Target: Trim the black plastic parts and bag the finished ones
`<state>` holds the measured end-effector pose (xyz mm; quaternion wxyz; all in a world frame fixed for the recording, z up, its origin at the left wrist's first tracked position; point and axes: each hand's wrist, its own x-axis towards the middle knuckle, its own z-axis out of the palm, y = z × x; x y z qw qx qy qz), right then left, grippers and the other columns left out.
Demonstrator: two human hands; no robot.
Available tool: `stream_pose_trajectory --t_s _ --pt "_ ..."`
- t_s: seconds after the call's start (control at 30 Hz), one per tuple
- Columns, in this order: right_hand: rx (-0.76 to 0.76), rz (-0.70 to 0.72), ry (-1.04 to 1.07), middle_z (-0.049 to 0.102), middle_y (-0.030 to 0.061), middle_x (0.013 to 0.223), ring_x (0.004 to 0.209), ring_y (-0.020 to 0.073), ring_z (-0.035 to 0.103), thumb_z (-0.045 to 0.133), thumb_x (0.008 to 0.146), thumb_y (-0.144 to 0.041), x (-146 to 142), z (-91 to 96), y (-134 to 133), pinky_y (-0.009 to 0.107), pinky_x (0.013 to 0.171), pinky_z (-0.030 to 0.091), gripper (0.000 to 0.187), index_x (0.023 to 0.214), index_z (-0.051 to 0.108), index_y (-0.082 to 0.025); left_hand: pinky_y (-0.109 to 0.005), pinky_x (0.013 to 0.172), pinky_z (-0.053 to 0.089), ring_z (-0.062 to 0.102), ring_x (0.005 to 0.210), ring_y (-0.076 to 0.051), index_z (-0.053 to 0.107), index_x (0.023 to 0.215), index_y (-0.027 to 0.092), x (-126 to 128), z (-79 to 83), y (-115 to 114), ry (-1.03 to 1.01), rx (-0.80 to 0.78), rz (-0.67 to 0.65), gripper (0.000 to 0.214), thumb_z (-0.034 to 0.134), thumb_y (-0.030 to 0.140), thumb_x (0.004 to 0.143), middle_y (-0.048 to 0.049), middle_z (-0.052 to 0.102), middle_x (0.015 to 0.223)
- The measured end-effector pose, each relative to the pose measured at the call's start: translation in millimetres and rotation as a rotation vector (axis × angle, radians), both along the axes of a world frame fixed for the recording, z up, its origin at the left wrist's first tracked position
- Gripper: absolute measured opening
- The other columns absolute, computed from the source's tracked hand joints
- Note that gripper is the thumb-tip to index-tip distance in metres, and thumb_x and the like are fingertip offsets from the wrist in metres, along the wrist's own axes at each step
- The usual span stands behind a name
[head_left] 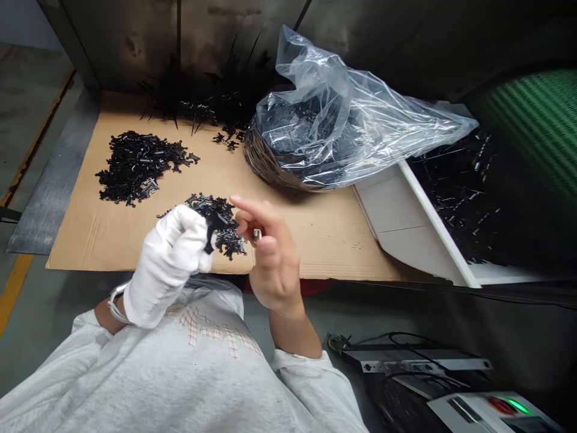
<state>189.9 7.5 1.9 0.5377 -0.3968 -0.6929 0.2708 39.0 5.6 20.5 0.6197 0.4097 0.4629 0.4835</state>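
Note:
My left hand, in a white glove, is closed on a small black plastic part, whose far end points toward my right hand. My bare right hand is close beside it, a little blurred, with the index finger stretched out over the part. Between its curled fingers and thumb shows a small shiny metal piece. Whether the right fingertips touch the black part I cannot tell. Beneath both hands lies a small pile of black parts, partly hidden by them.
A larger heap of black parts lies on the cardboard sheet. Behind stands a round container under a clear plastic bag. At right, a white-walled bin holds dark pieces. Below right is a control box with a lit green switch.

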Motion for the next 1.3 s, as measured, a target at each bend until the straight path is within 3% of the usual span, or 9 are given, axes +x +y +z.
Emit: stream_pose_trajectory --t_s 0.13,0.27,0.37,0.47,0.67,0.83,1.07,1.2,1.3 --pt "0.290 -0.119 -0.136 0.063 0.0018 0.084 0.071 0.0127 0.055 0.038 0.102 -0.029 -6.0 -6.2 3.6 0.028 0.063 0.046 0.031 0.123 0.061 -0.026 -0.021 0.049 0.038 0.044 0.044 -0.006 0.045 0.067 0.021 -0.3 -1.6 -1.3 -0.058 -0.010 0.001 0.029 0.057 0.039 0.087 0.0069 0.048 0.048" --pt "0.358 -0.204 -0.177 0.063 0.0015 0.080 0.069 0.0127 0.055 0.042 0.101 -0.028 -8.0 -7.9 8.6 0.027 0.062 0.045 0.026 0.114 0.064 -0.023 -0.021 0.045 0.035 0.043 0.043 -0.007 0.048 0.069 0.021 -1.0 -0.1 -1.6 -0.074 -0.057 -0.057 0.026 0.055 0.039 0.086 0.0065 0.047 0.047" --pt "0.290 -0.286 -0.183 0.064 0.0027 0.083 0.072 0.0135 0.057 0.038 0.103 -0.030 -2.0 -12.9 22.1 0.028 0.065 0.045 0.028 0.107 0.064 -0.022 -0.021 0.047 0.036 0.041 0.042 -0.007 0.047 0.069 0.021 -6.4 -7.0 2.4 -0.031 -0.016 -0.100 0.024 0.055 0.037 0.085 0.0072 0.045 0.048" --pt "0.136 -0.342 -0.316 0.065 0.0050 0.086 0.077 0.0157 0.059 0.036 0.102 -0.037 6.0 -25.7 52.1 0.030 0.070 0.045 0.032 0.101 0.064 -0.020 -0.024 0.060 0.043 0.051 0.057 -0.009 0.052 0.075 0.020 -17.5 -31.5 14.3 0.270 0.150 -0.134 0.015 0.055 0.031 0.084 0.0033 0.056 0.064" --pt "-0.239 -0.046 -0.765 0.066 0.0104 0.108 0.094 0.0225 0.061 0.055 0.094 -0.035 -16.1 -66.9 137.1 0.031 0.078 0.044 0.027 0.112 0.063 -0.017 -0.035 0.084 0.044 0.061 0.087 -0.021 0.068 0.087 0.019 -33.5 -95.4 44.9 1.073 0.376 -0.105 0.024 0.046 0.027 0.092 -0.0073 0.068 0.090" --pt "-0.298 0.018 -0.849 0.062 0.0145 0.116 0.104 0.0280 0.059 0.059 0.090 -0.030 -57.1 -87.7 180.6 0.036 0.085 0.045 0.031 0.116 0.062 -0.016 -0.035 0.084 0.045 0.063 0.089 -0.023 0.070 0.089 0.020 -31.3 -106.5 54.8 1.280 0.372 -0.073 0.028 0.047 0.034 0.094 -0.0083 0.071 0.094" --pt "-0.329 0.028 -0.778 0.065 0.0143 0.107 0.097 0.0259 0.059 0.056 0.082 -0.014 -63.6 -90.8 183.4 0.035 0.082 0.046 0.013 0.091 0.065 -0.014 -0.036 0.081 0.044 0.062 0.088 -0.024 0.068 0.082 0.020 -30.0 -110.3 59.2 1.257 0.359 0.094 0.022 0.055 0.036 0.090 -0.0079 0.070 0.090" --pt "-0.380 0.045 -0.613 0.065 0.0051 0.084 0.075 0.0144 0.057 0.052 0.084 -0.017 -42.0 -76.2 165.7 0.026 0.069 0.046 0.012 0.086 0.063 -0.013 -0.030 0.074 0.044 0.059 0.074 -0.017 0.063 0.087 0.018 -30.4 -100.5 59.0 0.905 0.258 0.244 0.020 0.053 0.035 0.090 -0.0046 0.067 0.082" --pt "-0.541 0.132 -0.191 0.053 -0.0026 0.064 0.052 0.0066 0.042 0.058 0.085 -0.033 -21.6 -53.1 143.4 0.021 0.049 0.036 0.020 0.082 0.061 -0.014 -0.025 0.067 0.043 0.053 0.063 -0.011 0.059 0.089 0.018 -32.2 -82.6 59.2 0.536 0.135 0.276 0.021 0.050 0.037 0.090 -0.0006 0.063 0.076"
